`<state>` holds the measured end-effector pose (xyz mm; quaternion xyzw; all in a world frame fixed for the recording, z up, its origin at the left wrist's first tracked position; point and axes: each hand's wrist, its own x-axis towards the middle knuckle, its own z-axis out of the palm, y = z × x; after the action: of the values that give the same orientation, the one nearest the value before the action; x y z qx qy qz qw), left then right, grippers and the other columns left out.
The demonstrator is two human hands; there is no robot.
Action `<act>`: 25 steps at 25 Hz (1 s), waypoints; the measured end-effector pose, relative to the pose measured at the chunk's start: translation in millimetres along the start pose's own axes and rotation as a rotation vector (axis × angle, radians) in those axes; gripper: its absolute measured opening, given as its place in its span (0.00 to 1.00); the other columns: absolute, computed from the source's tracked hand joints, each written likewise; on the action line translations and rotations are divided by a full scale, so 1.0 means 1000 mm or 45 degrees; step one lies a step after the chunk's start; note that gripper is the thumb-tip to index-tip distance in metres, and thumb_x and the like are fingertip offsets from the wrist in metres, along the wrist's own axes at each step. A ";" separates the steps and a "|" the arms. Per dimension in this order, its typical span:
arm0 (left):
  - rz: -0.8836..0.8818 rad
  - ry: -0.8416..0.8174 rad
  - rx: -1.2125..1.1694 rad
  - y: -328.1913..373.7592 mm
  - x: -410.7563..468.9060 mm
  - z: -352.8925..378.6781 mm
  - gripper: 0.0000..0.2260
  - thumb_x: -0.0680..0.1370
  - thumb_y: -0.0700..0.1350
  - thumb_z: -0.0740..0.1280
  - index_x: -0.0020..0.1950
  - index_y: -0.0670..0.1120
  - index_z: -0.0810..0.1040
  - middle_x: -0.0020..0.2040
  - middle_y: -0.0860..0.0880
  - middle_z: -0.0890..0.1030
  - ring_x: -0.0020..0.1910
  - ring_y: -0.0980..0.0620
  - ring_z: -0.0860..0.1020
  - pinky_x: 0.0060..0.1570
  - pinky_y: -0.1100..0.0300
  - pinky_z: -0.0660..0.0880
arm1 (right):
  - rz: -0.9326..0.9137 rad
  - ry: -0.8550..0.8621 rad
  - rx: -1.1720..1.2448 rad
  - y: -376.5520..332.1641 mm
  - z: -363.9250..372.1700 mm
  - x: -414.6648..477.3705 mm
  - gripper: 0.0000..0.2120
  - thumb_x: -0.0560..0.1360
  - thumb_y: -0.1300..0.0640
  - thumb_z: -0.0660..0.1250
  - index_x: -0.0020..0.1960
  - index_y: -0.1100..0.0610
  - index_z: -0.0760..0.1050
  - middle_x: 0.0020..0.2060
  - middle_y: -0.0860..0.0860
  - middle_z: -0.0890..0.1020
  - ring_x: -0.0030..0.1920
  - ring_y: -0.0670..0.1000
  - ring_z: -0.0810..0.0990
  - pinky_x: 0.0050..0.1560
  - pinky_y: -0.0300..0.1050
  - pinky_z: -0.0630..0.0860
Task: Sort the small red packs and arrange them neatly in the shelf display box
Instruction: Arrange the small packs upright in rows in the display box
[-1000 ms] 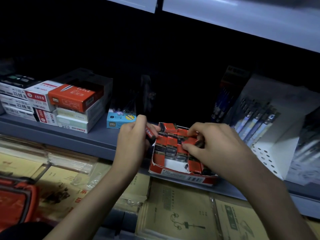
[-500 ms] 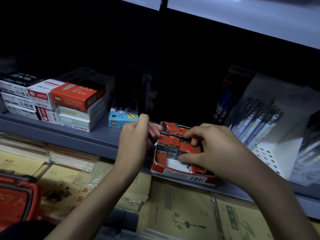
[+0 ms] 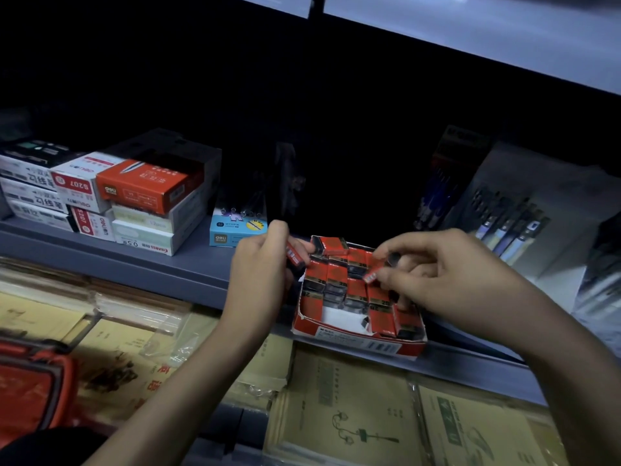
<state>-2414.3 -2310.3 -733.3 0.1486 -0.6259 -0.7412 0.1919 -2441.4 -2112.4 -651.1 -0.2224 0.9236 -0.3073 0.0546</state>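
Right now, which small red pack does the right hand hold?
The tilted small red pack, white-printed end showing, above the red cardboard display box; the left hand holds another.

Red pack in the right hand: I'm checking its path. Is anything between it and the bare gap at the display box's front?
Nothing visible does. The right hand pinches the red pack above the filled rows; the bare gap in the display box lies open, nearer the front wall.

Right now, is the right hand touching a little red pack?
Touching. The head view shows the right hand pinching a small red pack between thumb and finger, over the display box.
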 end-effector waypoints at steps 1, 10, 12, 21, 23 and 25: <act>-0.001 0.002 -0.001 0.001 0.000 0.000 0.24 0.82 0.48 0.57 0.27 0.46 0.78 0.45 0.49 0.89 0.50 0.28 0.79 0.45 0.49 0.71 | -0.010 -0.006 -0.026 0.000 0.000 0.000 0.03 0.77 0.49 0.71 0.50 0.46 0.83 0.35 0.49 0.85 0.34 0.45 0.85 0.39 0.46 0.80; 0.019 -0.012 -0.003 0.001 -0.002 -0.001 0.24 0.82 0.48 0.57 0.28 0.46 0.78 0.45 0.48 0.88 0.53 0.28 0.79 0.48 0.47 0.72 | -0.065 0.059 -0.237 0.008 0.006 0.009 0.05 0.81 0.54 0.68 0.51 0.43 0.76 0.38 0.45 0.82 0.38 0.43 0.80 0.42 0.45 0.79; 0.023 -0.017 0.017 0.001 -0.002 -0.001 0.23 0.83 0.48 0.57 0.30 0.44 0.78 0.45 0.48 0.88 0.51 0.29 0.79 0.47 0.48 0.73 | -0.052 0.083 -0.207 0.008 0.011 0.013 0.06 0.81 0.54 0.69 0.51 0.43 0.80 0.38 0.45 0.82 0.37 0.42 0.80 0.39 0.40 0.77; 0.029 -0.016 0.019 0.001 -0.002 0.000 0.26 0.82 0.48 0.57 0.25 0.51 0.79 0.44 0.46 0.88 0.52 0.29 0.79 0.47 0.48 0.73 | 0.024 0.274 -0.133 0.008 0.035 0.017 0.02 0.77 0.53 0.74 0.46 0.46 0.84 0.33 0.44 0.82 0.31 0.38 0.78 0.31 0.31 0.69; 0.032 -0.015 0.017 0.001 -0.002 -0.001 0.25 0.82 0.48 0.57 0.26 0.50 0.80 0.44 0.45 0.88 0.49 0.28 0.79 0.47 0.48 0.72 | 0.007 0.281 -0.126 0.006 0.039 0.017 0.04 0.75 0.56 0.76 0.44 0.47 0.84 0.33 0.45 0.82 0.28 0.36 0.77 0.30 0.29 0.69; 0.022 -0.017 0.018 0.002 -0.003 -0.001 0.25 0.82 0.47 0.57 0.26 0.49 0.79 0.44 0.44 0.88 0.42 0.34 0.78 0.44 0.49 0.71 | 0.010 0.309 -0.130 0.005 0.039 0.020 0.05 0.74 0.57 0.77 0.43 0.48 0.84 0.33 0.44 0.83 0.31 0.36 0.79 0.32 0.30 0.72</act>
<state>-2411.1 -2309.6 -731.6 0.1397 -0.6336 -0.7360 0.1930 -2452.2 -2139.0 -684.4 -0.1823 0.9388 -0.2843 -0.0676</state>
